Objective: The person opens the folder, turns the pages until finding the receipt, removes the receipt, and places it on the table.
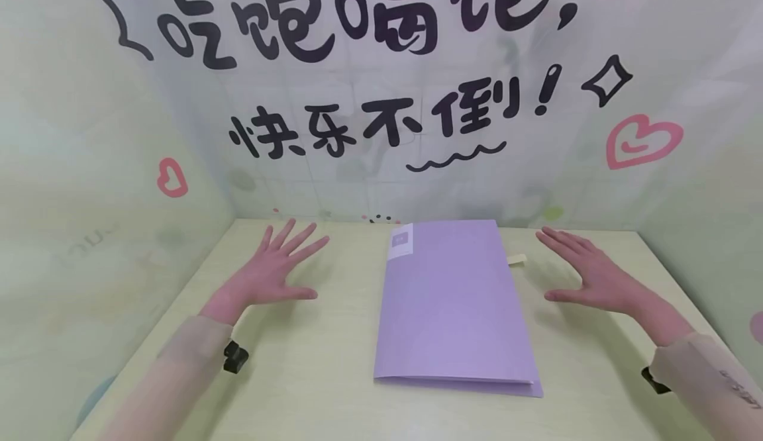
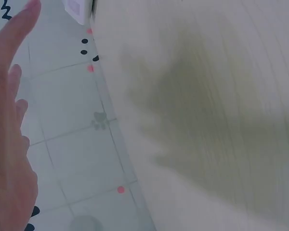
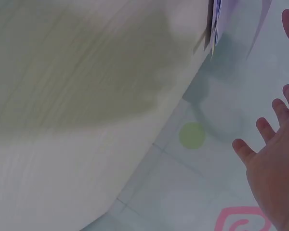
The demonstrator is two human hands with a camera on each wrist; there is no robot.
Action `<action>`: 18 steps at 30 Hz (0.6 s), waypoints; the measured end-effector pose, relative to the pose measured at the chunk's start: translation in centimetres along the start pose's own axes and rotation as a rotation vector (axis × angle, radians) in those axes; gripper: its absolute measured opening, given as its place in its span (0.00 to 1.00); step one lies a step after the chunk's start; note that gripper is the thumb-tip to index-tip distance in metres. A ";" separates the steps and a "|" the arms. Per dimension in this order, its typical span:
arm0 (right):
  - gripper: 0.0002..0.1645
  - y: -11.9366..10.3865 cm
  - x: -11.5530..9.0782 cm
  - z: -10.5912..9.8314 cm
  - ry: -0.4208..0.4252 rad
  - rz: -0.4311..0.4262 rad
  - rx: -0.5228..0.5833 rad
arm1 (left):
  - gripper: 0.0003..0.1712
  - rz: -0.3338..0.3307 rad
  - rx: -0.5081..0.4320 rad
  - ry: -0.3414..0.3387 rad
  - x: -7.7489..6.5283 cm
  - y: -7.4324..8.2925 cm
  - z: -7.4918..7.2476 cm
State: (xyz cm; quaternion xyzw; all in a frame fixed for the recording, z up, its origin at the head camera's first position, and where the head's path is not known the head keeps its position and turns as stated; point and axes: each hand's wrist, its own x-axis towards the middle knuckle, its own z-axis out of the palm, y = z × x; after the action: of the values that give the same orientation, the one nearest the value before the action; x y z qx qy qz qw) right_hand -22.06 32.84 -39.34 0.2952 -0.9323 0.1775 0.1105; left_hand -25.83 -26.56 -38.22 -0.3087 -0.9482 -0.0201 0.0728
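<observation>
A purple folder (image 1: 450, 308) lies closed on the table, with a white label (image 1: 401, 241) at its upper left corner. A small cream tab (image 1: 516, 260) sticks out past its right edge. To the left of the folder, my left hand (image 1: 275, 270) hovers above the table, fingers spread and holding nothing. My right hand (image 1: 593, 273) is raised on the other side, its fingers straight and its thumb apart. Neither hand touches the folder. In the right wrist view, the folder's edge (image 3: 216, 24) shows at the top, with some sheets visible.
The pale wooden table (image 1: 298, 388) meets a printed cloth backdrop (image 1: 334, 189) at its far edge, and cloth walls rise on both sides. Black devices are strapped at the left wrist (image 1: 235, 357) and right wrist (image 1: 654, 380). Each hand casts a shadow on the tabletop.
</observation>
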 end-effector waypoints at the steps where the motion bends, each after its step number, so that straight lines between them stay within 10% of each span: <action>1: 0.62 0.0 0.1 0.2 -0.002 0.007 0.014 | 0.58 0.002 -0.009 0.002 0.0 0.2 0.1; 18: 0.51 1.6 0.9 3.9 -0.014 0.051 0.230 | 0.56 0.099 -0.153 0.045 3.0 6.6 2.1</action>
State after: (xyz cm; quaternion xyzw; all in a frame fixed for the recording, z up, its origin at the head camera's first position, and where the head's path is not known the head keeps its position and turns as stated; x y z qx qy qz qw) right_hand -24.13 32.07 -43.00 0.2834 -0.9137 0.2838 0.0649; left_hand -24.56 -19.31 -39.88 -0.3591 -0.9256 -0.0960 0.0713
